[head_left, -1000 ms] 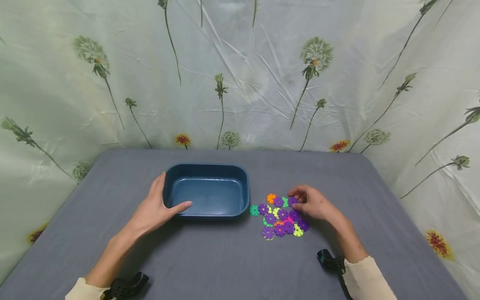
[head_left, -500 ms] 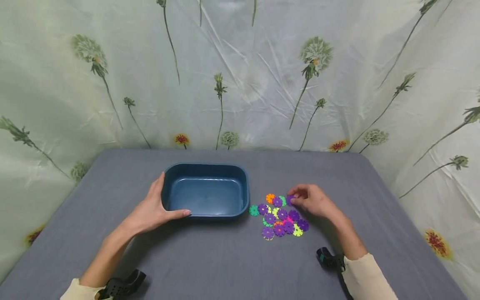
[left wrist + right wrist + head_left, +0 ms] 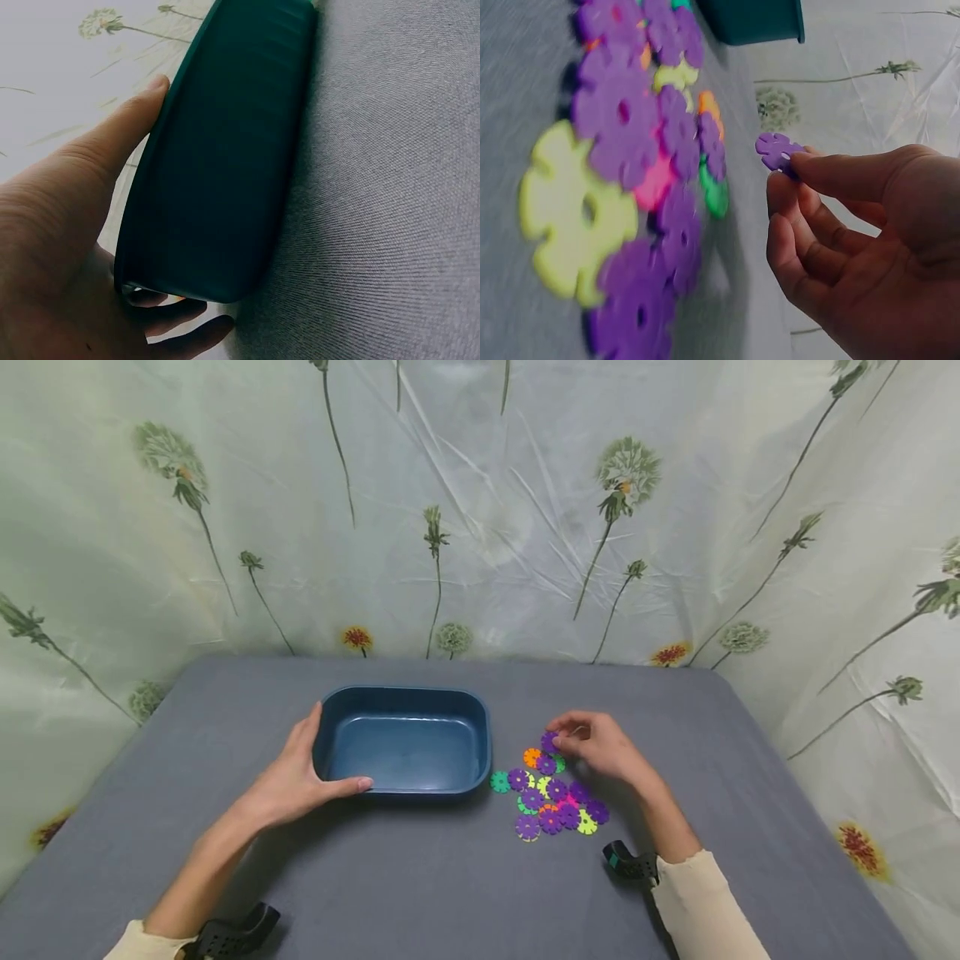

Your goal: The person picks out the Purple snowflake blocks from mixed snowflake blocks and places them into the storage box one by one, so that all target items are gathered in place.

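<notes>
My right hand (image 3: 600, 747) pinches a purple notched plastic disc (image 3: 774, 150) between thumb and fingers, raised over the back edge of a pile of similar discs. Those are flower-shaped interlocking discs, many of them purple discs (image 3: 557, 789), with a yellow disc (image 3: 577, 214), an orange disc (image 3: 532, 757) and a green disc (image 3: 500, 782) among them. To their left stands a dark blue rectangular plastic tub (image 3: 405, 752) with nothing inside. My left hand (image 3: 288, 777) holds its near left corner, thumb on the front rim and fingers along the left end wall.
A grey cloth (image 3: 450, 893) covers the table. Behind it hangs a pale curtain (image 3: 495, 527) printed with dandelions. Black wrist cameras, including the right wrist camera (image 3: 628, 860), stick out from both forearms near the tabletop.
My right hand has picked up the purple disc from the pile's back right and carried it up and leftward. My left hand stays at the tub, while the whole view has shifted slightly.
</notes>
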Motion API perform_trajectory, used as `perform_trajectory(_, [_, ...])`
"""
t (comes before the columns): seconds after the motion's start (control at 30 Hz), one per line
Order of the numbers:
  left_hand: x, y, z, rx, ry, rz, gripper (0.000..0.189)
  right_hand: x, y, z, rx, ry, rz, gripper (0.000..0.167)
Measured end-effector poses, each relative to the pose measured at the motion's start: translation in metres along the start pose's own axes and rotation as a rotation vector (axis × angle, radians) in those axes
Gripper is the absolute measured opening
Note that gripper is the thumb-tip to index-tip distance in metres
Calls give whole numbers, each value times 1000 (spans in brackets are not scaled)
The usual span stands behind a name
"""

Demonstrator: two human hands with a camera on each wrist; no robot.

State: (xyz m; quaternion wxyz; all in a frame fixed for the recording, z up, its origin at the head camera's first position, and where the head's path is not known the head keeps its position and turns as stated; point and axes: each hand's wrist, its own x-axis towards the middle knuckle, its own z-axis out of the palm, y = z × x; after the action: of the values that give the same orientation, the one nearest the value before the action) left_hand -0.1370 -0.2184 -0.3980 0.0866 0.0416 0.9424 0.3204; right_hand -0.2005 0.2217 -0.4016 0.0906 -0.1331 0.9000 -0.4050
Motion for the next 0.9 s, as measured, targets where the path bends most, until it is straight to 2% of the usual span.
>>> perform_trajectory(0.23, [-2, -2, 0, 24, -1, -12, 141, 6, -9, 13, 41, 30, 4, 20])
perform_trajectory(0.57, [-1, -1, -1, 34, -2, -30, 141, 17, -27, 30, 42, 108, -53, 16])
perform_trajectory(0.9, [0, 1, -2, 29, -1, -30, 140, 25, -44, 42, 157, 150, -68, 17])
